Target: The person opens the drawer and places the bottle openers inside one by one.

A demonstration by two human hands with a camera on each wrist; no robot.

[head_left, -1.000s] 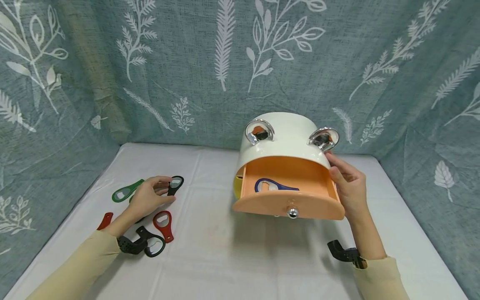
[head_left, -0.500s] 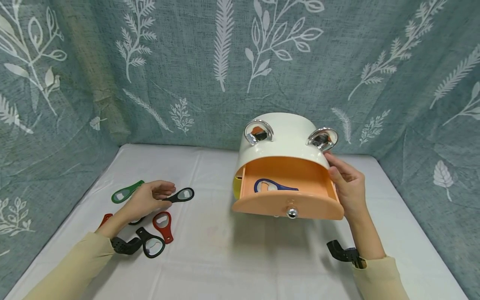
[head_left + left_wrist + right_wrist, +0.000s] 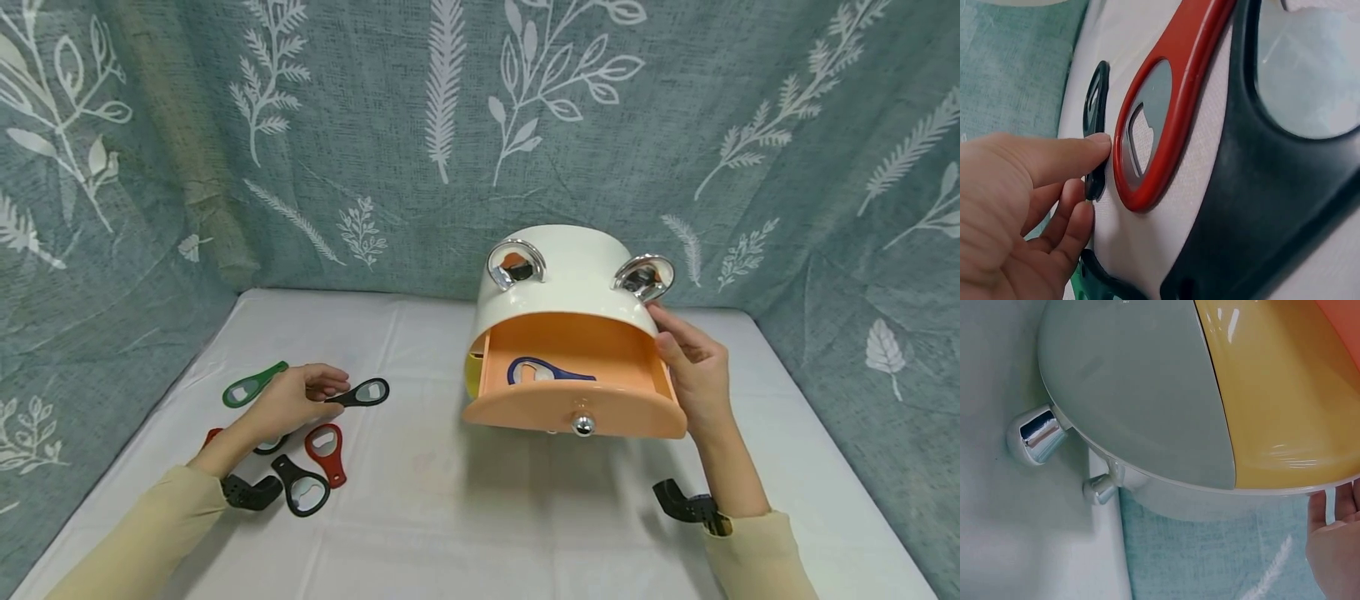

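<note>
In the head view my left hand [image 3: 288,400] pinches the handle end of a black bottle opener [image 3: 369,392] between thumb and fingers. The left wrist view shows the thumb on this black bottle opener [image 3: 1095,119], with the other fingers behind its lower end. My right hand [image 3: 701,375] rests against the right side of a white rounded drawer box [image 3: 573,267], fingers extended along its wall. An orange drawer [image 3: 630,408] is pulled out at the top, holding a blue bottle opener [image 3: 562,372]. Closer in, the right wrist view shows a yellow drawer front [image 3: 1285,412] below the orange one.
Near the left hand lie a green bottle opener [image 3: 253,384], a red bottle opener [image 3: 326,450] and a larger black bottle opener [image 3: 302,487]. Others are partly hidden under the left wrist. Two chrome rings [image 3: 517,262] top the box. A patterned curtain [image 3: 390,150] stands behind the table.
The black bottle opener in my left hand has swung from nearly upright to lying sideways, its ring end moving right and down. My right hand keeps its place at the box.
</note>
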